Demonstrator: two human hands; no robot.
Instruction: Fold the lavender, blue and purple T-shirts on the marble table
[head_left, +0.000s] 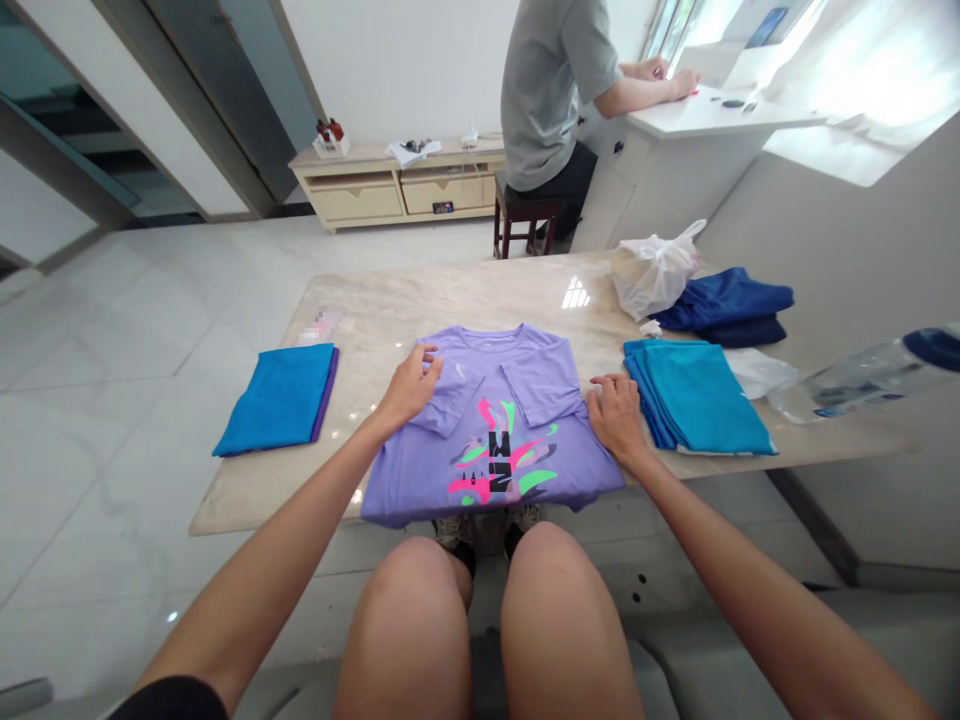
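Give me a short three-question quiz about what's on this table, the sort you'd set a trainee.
1. True or false: the purple T-shirt lies on the table with both sleeves folded in over its front.
2. Which hand rests at the shirt's edge nearest the stack of teal cloths? A) left hand B) right hand
3. Fill in: the white plastic bag sits next to a pile of dark ____ garments.

Key
1. True. The left hand touches one folded sleeve.
2. B. The right hand lies flat there, its grip open.
3. Blue.
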